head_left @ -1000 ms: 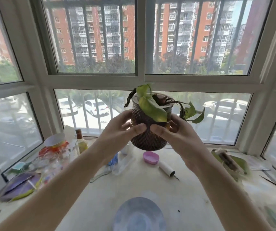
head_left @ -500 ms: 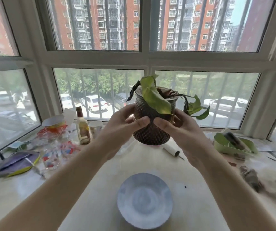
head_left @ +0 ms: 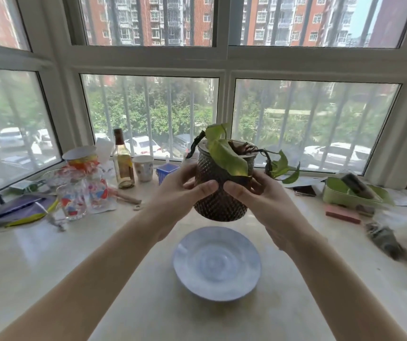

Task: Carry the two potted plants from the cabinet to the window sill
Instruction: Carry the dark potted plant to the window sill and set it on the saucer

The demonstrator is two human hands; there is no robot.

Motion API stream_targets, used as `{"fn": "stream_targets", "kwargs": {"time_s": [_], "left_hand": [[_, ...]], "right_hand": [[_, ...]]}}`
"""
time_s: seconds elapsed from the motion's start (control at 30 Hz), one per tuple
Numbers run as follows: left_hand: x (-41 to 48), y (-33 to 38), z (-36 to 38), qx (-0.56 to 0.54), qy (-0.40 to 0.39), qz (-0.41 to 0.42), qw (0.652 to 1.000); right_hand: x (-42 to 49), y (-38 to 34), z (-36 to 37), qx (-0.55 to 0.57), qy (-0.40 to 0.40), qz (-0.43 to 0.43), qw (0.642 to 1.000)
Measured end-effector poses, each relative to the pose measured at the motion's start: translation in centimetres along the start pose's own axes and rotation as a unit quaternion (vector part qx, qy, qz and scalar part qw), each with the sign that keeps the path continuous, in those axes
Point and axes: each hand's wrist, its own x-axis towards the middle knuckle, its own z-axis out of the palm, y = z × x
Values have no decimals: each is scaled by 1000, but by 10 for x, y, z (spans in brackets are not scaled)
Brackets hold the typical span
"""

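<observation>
A potted plant (head_left: 219, 205) in a dark, knobbly glass pot with a few limp green leaves hangs in the air above the pale window sill (head_left: 50, 262). My left hand (head_left: 180, 190) grips its left side and my right hand (head_left: 259, 195) grips its right side, thumbs across the front. The pot is upright and sits just above the far rim of a blue-white saucer (head_left: 217, 264) that lies on the sill. Only this one plant is in view.
At the left stand a glass bottle (head_left: 123, 166), a paper cup (head_left: 144, 168), a blue box (head_left: 167, 171), a jar with colourful wrapping (head_left: 79, 183) and a purple plate (head_left: 22, 210). A green tray (head_left: 352, 193), papers and a red bar (head_left: 342, 216) lie at the right.
Both hands have lowered the pot toward the sill and saucer. The view has tilted, so the saucer now lies fully in sight beneath the pot.
</observation>
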Motion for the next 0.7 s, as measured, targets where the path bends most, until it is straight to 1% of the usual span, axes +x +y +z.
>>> {"fn": "stream_targets", "kwargs": {"time_s": [0.43, 0.7], "left_hand": [[-25, -91, 0, -8, 17, -12, 1000], [-31, -128, -3, 27, 27, -24, 999]], "right_hand": [[-17, 84, -4, -19, -4, 40, 999], [-18, 122, -6, -64, -25, 28, 997]]}}
